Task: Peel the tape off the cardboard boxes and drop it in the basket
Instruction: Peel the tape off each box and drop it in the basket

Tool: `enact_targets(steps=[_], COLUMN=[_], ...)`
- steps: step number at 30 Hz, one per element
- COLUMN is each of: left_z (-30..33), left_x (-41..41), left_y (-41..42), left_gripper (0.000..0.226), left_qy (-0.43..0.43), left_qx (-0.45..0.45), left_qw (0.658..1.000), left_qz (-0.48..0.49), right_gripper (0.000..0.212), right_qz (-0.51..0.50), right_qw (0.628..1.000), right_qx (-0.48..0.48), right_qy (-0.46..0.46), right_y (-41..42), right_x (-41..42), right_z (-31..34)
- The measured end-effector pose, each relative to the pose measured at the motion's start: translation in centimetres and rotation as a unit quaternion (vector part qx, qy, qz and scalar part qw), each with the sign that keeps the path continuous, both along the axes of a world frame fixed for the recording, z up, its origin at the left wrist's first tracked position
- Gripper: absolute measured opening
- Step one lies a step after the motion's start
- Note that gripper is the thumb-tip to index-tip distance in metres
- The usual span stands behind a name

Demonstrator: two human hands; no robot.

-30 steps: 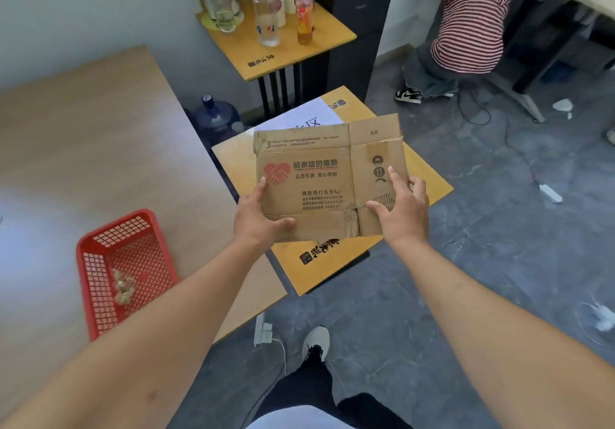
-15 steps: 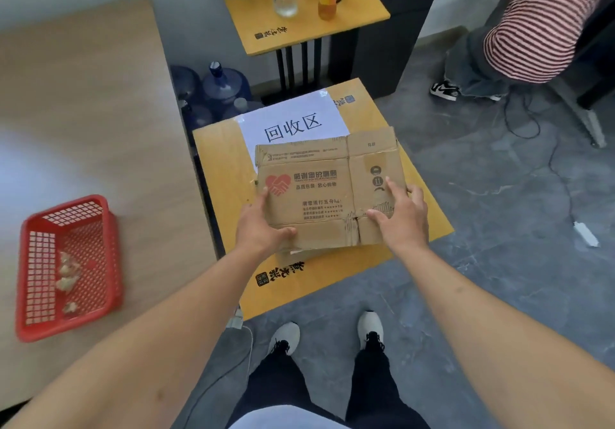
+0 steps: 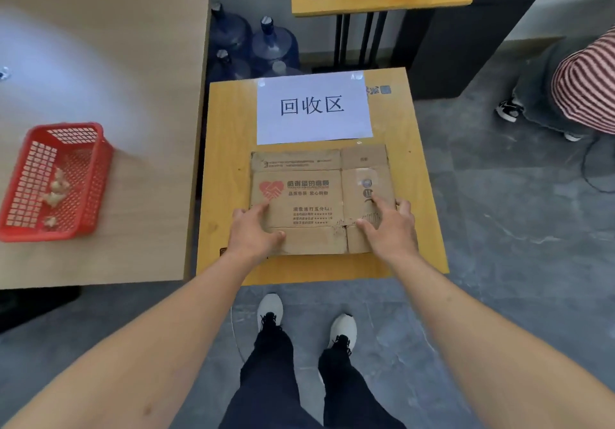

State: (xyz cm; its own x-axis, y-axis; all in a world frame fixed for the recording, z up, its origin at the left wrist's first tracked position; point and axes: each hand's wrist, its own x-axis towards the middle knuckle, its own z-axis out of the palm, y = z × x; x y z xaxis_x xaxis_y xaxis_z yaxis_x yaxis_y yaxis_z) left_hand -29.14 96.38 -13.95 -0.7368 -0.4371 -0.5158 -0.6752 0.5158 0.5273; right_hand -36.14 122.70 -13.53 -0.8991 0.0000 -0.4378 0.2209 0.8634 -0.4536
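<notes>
While both bare forearms reach forward from the bottom corners of the view, the left hand (image 3: 254, 230) and the right hand (image 3: 389, 227) sit on the near corners of a flattened cardboard box (image 3: 307, 195) that lies flat on a small yellow table (image 3: 229, 149). At the left hand the thumb lies across the top of the near flap and one finger stretches along the box's left edge; the remaining fingers are hidden at that edge, so whether they curl under the cardboard cannot be told. At the right hand the fingers are spread and nearly straight, laid on the printed face, with the thumb pointing inward along the crease of the near flap — a flat press, not a pinch. Near edge of the box runs parallel to the table's near edge, with a strip of bare yellow top between them; bare strips also show on the left and right of the box. Just beyond its far edge lies a white paper sign (image 3: 314, 109). Left of the yellow table, across a narrow gap, stands a larger pale wooden table (image 3: 100, 62) carrying a red basket (image 3: 90, 202) near its front — crumpled tape scraps (image 3: 55, 192) lie inside. Behind the yellow table stand blue water jugs (image 3: 263, 42); grey floor lies open to the right.
</notes>
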Motion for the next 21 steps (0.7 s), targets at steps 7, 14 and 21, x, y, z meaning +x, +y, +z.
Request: enact_targets(steps=[7, 14, 21], left_z=[-0.9, -2.1, -3.3], left_x=[-1.3, -3.3, -4.7], left_y=[0.4, 0.5, 0.5], left_gripper=[0.071, 0.072, 0.074], left_qy=[-0.062, -0.006, -0.02], left_qx=[-0.087, -0.191, -0.188], left_qw=[0.989, 0.933, 0.925], left_qz=[-0.097, -0.304, -0.329], right_gripper=[0.067, 0.059, 0.073], right_qz=[0.05, 0.092, 0.197], right_qw=[0.996, 0.979, 0.972], right_qx=[0.073, 0.182, 0.13], right_qy=[-0.019, 0.016, 0.009], right_y=[-1.0, -3.9, -7.0], right_x=[-0.9, -2.0, -3.2], right_z=[-2.4, -2.5, -2.1])
